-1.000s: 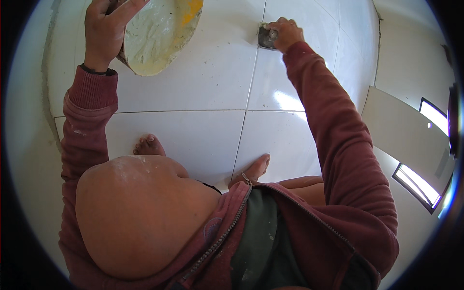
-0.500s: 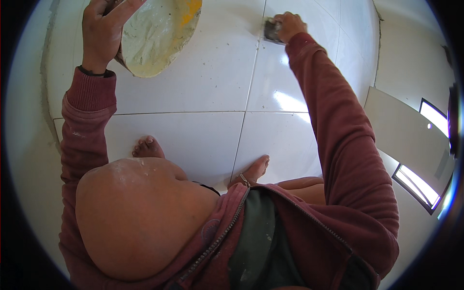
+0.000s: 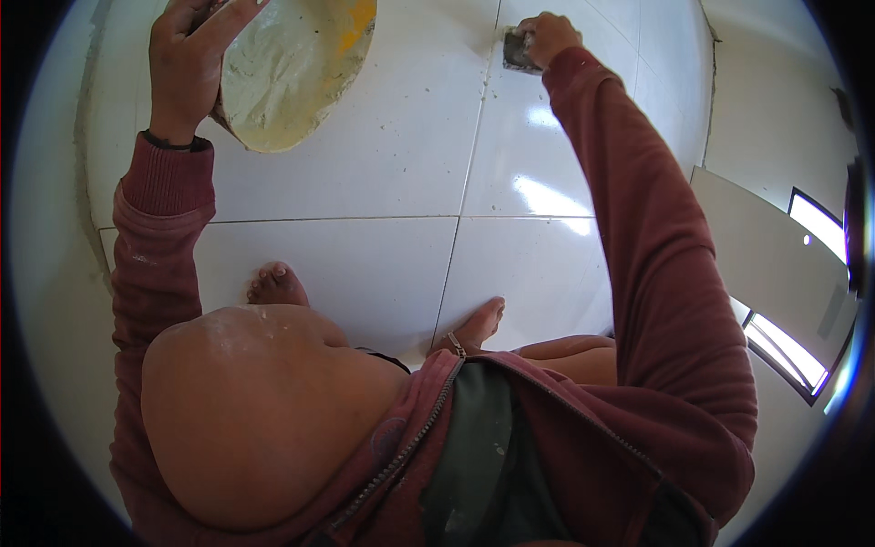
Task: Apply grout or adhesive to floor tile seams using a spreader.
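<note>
We see a rounded, pale-rimmed container (image 3: 342, 87) in the left hand (image 3: 188, 71) and a small, dark grey, flat-faced tool (image 3: 520, 55) in the right hand (image 3: 551, 38).
At the upper left of the frame, we find the left fingers grasping the container's edge, thumb over the rim; off-white paste (image 3: 278, 77) coats its inside, beside an orange-yellow patch (image 3: 357, 25). Right of upper centre, the right fingers are clenched around the tool, over the glossy white tiled floor (image 3: 365, 182); we cannot tell whether its face touches.

White tiled floor (image 3: 319, 196) — scattered specks (image 3: 427, 89), two bare feet (image 3: 481, 324).
</note>
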